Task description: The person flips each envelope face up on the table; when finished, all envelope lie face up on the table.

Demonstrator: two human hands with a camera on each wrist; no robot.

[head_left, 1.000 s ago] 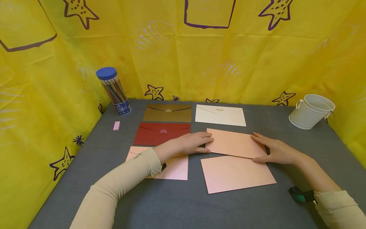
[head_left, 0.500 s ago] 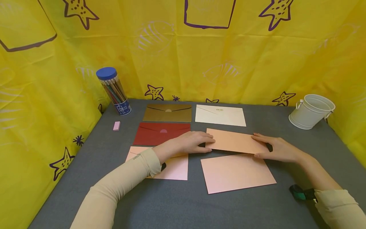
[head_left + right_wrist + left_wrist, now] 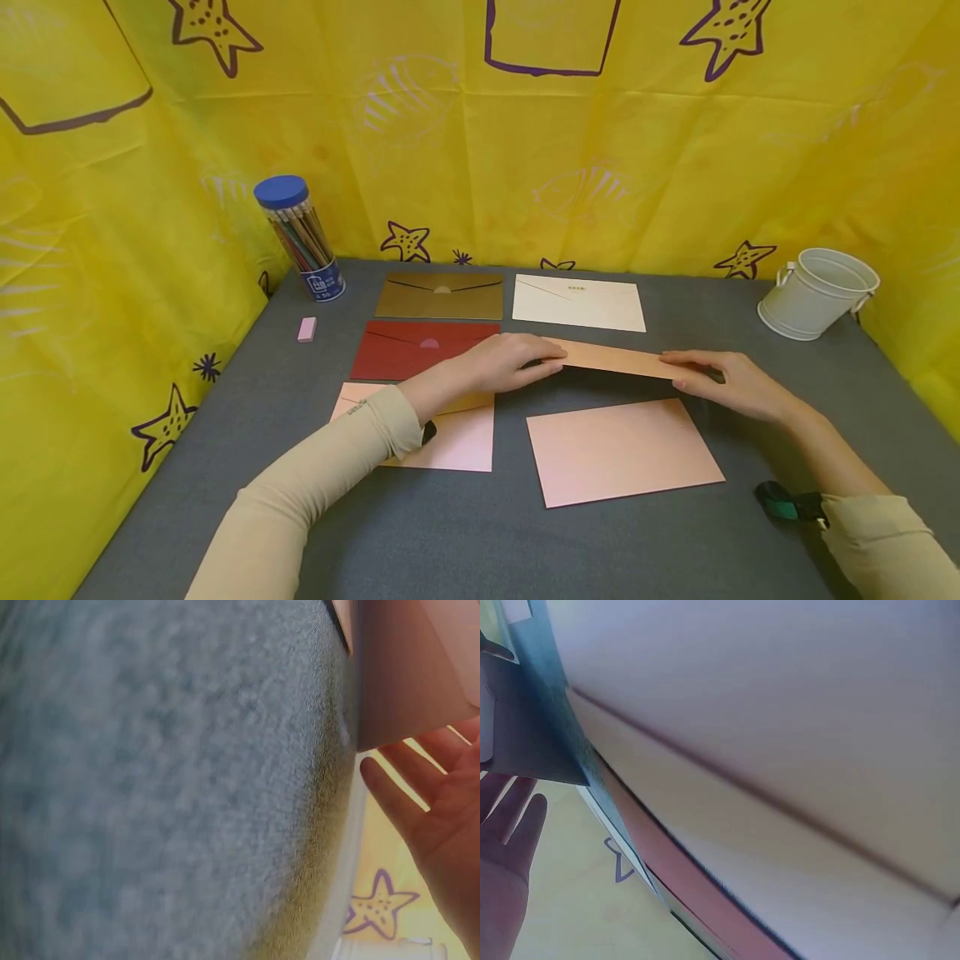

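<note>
Both hands hold a peach envelope [image 3: 611, 357] by its short ends, its near edge raised off the table so that its face looks narrow in the head view. My left hand [image 3: 517, 362] pinches the left end; my right hand [image 3: 729, 385] pinches the right end between thumb and fingers. The wrist views show the shaded underside of the envelope [image 3: 405, 682] beside the spread fingers. Just in front lies a pink envelope [image 3: 624, 454], plain side up. Under the left forearm is another pink envelope [image 3: 461, 437], partly hidden.
A red envelope [image 3: 397, 354] and a gold envelope [image 3: 408, 298] lie behind the left forearm. The white envelope [image 3: 581, 308] is behind the held one. A tub of pencils [image 3: 303, 242] and a pink eraser [image 3: 307, 329] stand left; a white bucket [image 3: 806, 300] is far right.
The near edge of the peach envelope has risen and tipped away, uncovering the back edge of the pink envelope in front. Both hands have moved slightly up with it.
</note>
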